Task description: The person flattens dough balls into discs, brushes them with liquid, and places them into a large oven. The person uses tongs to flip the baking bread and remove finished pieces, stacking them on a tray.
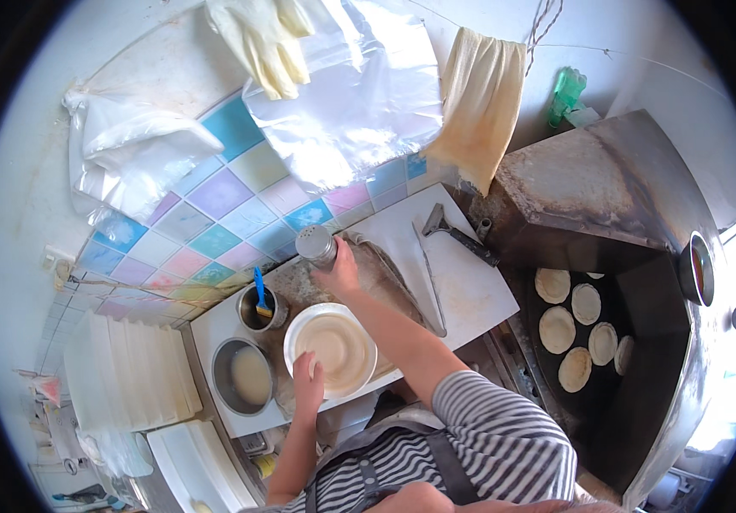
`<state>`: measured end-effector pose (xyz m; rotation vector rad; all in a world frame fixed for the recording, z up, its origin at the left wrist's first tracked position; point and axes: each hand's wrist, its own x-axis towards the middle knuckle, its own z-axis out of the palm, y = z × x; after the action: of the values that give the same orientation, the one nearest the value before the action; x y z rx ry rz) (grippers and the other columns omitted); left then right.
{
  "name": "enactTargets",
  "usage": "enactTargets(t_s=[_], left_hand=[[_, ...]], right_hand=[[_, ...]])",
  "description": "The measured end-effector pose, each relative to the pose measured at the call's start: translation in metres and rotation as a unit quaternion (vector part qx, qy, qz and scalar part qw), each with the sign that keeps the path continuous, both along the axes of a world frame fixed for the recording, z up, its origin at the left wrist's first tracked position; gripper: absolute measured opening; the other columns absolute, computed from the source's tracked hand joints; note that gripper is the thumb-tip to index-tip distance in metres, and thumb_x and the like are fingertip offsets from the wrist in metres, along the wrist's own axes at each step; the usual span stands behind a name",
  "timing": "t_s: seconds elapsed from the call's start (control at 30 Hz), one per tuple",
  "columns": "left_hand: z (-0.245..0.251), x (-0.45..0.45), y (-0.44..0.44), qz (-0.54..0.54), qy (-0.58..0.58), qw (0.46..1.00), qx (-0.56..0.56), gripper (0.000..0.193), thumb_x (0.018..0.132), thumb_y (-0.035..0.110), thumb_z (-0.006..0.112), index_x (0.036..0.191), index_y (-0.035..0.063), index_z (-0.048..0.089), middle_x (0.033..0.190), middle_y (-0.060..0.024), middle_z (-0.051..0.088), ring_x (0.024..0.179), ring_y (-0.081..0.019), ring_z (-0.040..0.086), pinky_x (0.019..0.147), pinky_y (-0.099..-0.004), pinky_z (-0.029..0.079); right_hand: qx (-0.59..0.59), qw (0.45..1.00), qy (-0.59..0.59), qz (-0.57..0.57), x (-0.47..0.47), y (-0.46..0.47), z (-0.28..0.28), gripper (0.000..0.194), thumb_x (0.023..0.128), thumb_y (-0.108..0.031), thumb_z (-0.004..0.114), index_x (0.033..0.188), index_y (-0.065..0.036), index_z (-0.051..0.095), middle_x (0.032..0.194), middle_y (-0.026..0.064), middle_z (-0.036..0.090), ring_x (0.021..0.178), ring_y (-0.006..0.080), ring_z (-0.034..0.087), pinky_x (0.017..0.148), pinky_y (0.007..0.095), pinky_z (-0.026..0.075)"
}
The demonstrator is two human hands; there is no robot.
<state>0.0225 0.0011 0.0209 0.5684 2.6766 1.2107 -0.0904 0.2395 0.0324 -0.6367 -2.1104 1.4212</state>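
Note:
My right hand (340, 269) is closed around a metal shaker (316, 245) with a perforated lid, at the back of the counter near the tiled wall. Nearer to me is a round white basin (342, 315) with something pale inside; I cannot tell what it is. Over the basin's near left rim lies my left hand (308, 385), fingers bent and thumb apart; whether it grips the rim is unclear. To the left are a steel pot (217, 370) with cloudy liquid and a smaller metal cup (280, 315) holding a blue-handled brush (259, 285).
At right, several flat dough rounds (557, 329) lie on a dark griddle (599, 423) inside a metal housing (589, 173). A black-handled scraper (464, 240) and a long thin blade (432, 288) rest on the white board (470, 295). White trays (130, 378) stand at left. Plastic bags (355, 109) and cloth (483, 96) hang above.

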Motion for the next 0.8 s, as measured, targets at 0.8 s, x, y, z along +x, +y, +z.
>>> enactTargets(t_s=[0.8], left_hand=[[-0.027,-0.004,0.145,-0.228,0.092,0.946,-0.212,0.036,0.076,0.024,0.064,0.110,0.0137,0.062,0.141,-0.0148,0.030,0.129,-0.0451,0.021,0.103,-0.0547,0.025]], right_hand=[[0.344,0.702,-0.523,-0.339,0.516,0.315,0.088,0.087,0.052,-0.023,0.075,0.131,-0.021,0.039,0.115,0.0064,0.049,0.106,0.0257,0.048,0.089,0.0406,0.038]])
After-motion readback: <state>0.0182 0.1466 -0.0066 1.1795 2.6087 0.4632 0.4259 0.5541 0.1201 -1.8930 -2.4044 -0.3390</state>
